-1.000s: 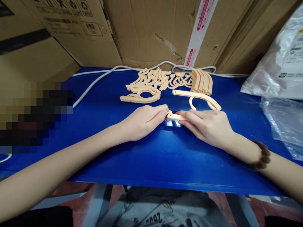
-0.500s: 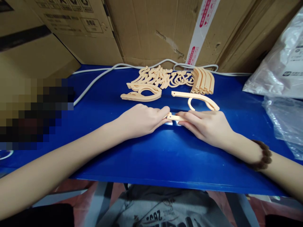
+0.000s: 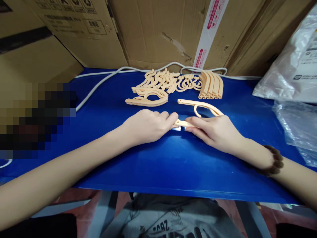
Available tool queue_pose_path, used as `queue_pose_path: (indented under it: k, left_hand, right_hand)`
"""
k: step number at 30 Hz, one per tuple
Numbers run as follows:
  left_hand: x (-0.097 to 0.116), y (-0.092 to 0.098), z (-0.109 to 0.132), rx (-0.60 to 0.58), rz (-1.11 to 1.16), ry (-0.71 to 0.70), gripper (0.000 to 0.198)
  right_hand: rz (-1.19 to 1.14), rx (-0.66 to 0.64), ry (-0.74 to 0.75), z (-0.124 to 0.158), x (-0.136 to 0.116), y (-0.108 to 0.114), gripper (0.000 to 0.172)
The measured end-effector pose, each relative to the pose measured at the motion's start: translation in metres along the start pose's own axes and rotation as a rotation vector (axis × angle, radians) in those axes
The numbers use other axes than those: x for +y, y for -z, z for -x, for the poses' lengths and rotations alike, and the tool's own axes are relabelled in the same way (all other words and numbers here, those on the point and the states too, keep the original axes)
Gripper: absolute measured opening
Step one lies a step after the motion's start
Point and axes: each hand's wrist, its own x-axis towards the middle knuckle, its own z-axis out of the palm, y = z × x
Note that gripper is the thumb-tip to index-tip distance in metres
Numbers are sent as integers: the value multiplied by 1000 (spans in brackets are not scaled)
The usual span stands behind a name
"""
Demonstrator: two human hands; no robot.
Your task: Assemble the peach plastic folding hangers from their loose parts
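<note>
My left hand (image 3: 148,126) and my right hand (image 3: 215,131) meet at the middle of the blue table (image 3: 158,165). Both pinch a peach plastic hanger piece (image 3: 182,123) between their fingertips, low over the table. Its far end joins a curved arm with a hook (image 3: 199,107) that lies just behind my right hand. A dark bead bracelet (image 3: 274,162) is on my right wrist.
Behind the hands lie a folded peach hanger (image 3: 146,98), a heap of loose hooks (image 3: 170,82) and a row of stacked arms (image 3: 211,86). A white cable (image 3: 99,86) runs along the back. Cardboard boxes (image 3: 158,29) wall the rear; plastic bags (image 3: 294,99) sit right.
The curved arm with the hook has swung a little left and closer to my right hand. Both hands stay pinched on the piece.
</note>
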Motion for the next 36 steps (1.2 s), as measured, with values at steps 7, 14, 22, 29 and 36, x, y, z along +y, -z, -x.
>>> queue_pose_path:
  k: [7, 14, 22, 29, 36]
  left_hand:
    - [3, 5, 0, 51, -106, -53, 23]
    - [4, 9, -1, 117, -121, -76, 27]
    - [0, 10, -2, 169, -57, -95, 24]
    - [-1, 8, -2, 171, -3, -81, 24]
    - [-2, 9, -2, 156, 39, -71, 22]
  right_hand:
    - [-150, -36, 30, 0, 4, 3, 32]
    - [-139, -94, 19, 1, 7, 4, 38]
    - [-46, -87, 33, 2, 3, 3, 45]
    - [-26, -99, 24, 3, 4, 1, 44]
    - [-43, -141, 2, 2, 5, 1, 47]
